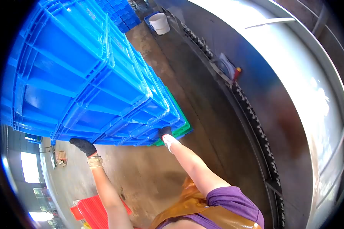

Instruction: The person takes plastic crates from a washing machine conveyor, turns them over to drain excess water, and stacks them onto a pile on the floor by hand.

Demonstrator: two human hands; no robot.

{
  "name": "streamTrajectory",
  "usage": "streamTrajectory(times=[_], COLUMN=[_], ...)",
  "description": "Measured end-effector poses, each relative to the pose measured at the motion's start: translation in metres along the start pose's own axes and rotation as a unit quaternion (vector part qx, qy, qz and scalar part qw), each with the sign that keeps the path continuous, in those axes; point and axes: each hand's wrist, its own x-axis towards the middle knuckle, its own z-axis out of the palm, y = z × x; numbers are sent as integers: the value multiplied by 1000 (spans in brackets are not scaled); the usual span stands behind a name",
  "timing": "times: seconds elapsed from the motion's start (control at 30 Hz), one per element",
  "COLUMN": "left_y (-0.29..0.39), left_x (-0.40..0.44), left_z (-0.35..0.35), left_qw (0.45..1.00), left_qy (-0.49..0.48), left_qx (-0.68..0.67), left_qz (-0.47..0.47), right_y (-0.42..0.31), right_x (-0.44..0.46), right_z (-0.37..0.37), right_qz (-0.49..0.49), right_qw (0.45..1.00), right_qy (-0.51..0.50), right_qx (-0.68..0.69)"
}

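Observation:
A tall stack of blue plastic crates (103, 97) fills the upper left of the head view, with ribbed sides and thick rims. A green crate (181, 129) shows at its low end. My left hand (83, 146), in a dark glove, is closed against the near edge of one blue crate, its fingers together and partly hidden. Farther down the stack, my right hand (165, 131), also dark-gloved, is closed at a blue crate's edge; its fingertips are hidden. Both arms reach forward from my body, which wears a brown apron (195, 206) over a purple top.
To the right runs a long metal machine (256, 84) with a toothed chain (252, 110) along its lower edge. A white bucket (159, 23) stands at the top. Red ribbed plastic (97, 212) lies by my left arm. More blue crates (120, 13) are stacked behind.

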Motion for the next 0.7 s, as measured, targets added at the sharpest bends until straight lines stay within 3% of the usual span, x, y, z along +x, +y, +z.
streamTrajectory(times=[0.03,0.1,0.23,0.27,0.3,0.37,0.43,0.47,0.57,0.63,0.7], left_y=[4,8,-7,-41,-58,-54,-50,-12,-4,-59,-41], left_x=[-1,1,-10,-9,-2,5,-5,-17,-19,-14,-18], left_z=[1,11,12,-1,4,12,13,20,23,4,15], left_qw=[999,997,997,994,973,985,998,999,1000,981,994], left_qy=[-31,-70,-56,-26,6,-2,-22,-26,-2,-2,11], left_qx=[-12,-19,-46,74,181,133,46,-17,3,145,80], left_qz=[9,21,6,71,144,112,48,-12,-28,126,79], right_y=[-2,-9,1,1,-2,1,15,13,14,15,12], right_x=[0,6,-15,-27,-17,13,35,26,19,16,22], right_z=[3,3,2,-1,-6,0,15,12,9,12,10], right_qz=[26,-45,-105,-106,-46,15,6,2,-2,-8,-6], right_qw=[998,994,985,984,993,997,999,999,998,998,998], right_qy=[-37,46,138,139,105,72,40,50,59,56,64], right_qx=[38,-91,-26,-20,-14,-1,2,2,13,18,21])
